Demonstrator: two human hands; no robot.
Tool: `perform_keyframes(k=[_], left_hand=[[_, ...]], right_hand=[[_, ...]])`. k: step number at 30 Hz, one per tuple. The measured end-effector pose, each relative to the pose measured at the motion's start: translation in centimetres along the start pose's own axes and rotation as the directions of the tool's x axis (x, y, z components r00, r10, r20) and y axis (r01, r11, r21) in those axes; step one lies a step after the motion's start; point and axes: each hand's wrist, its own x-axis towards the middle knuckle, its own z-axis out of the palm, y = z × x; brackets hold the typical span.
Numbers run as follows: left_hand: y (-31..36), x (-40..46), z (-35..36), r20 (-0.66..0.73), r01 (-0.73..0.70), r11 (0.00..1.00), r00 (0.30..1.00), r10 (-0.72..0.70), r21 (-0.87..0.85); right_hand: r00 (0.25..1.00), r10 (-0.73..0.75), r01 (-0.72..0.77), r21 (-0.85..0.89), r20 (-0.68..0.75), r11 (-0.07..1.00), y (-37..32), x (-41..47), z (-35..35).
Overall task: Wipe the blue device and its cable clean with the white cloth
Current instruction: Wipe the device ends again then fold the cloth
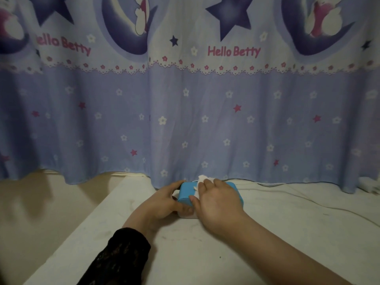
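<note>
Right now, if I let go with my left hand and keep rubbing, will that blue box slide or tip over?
The blue device looks low and boxy, so tipping seems unlikely. On the smooth white table it could slide toward the curtain. The left hand braces its end while the right hand presses the white cloth on top.

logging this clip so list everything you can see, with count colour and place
blue device: 1, blue top over a white base, on the table at the curtain's foot
white cloth: 1, white, pressed on the device's top under the right hand
cable: 1, white, trails right across the table from behind the device
table: 1, off-white, scuffed, fills the lower frame
curtain: 1, lilac with stars and "Hello Betty" print, hangs behind the table
white object: 1, far right edge, too blurred to identify
left hand: 1, black lace sleeve, grips the device's left end
right hand: 1, bare forearm, holds the cloth
</note>
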Motion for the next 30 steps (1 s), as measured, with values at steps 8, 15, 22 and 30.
perform_keyframes(k=[8, 15, 22, 30], left_hand=[[-0.4, 0.4, -0.4, -0.011, 0.026, 0.999, 1.0, -0.025, 0.048], [-0.4, 0.3, -0.3, 0.013, 0.027, 1.0, 1.0, -0.027, 0.014], [-0.6, 0.6, -0.5, 0.003, 0.04, 0.999, 0.999, -0.04, 0.032], [-0.4, 0.3, -0.4, 0.01, 0.027, 0.999, 1.0, -0.027, 0.021]], right_hand=[[0.995, 0.099, -0.098, 0.066, -0.014, 0.993, 1.3, 0.0, -0.4], [0.99, -0.017, 0.016, -0.007, -0.137, 1.0, 0.5, -0.7, 0.0], [0.99, 0.118, -0.125, -0.101, -0.079, 0.987, 0.7, -0.5, -0.7], [0.98, 0.1, -0.096, 0.034, -0.169, 0.995, 1.0, -0.1, 0.4]])
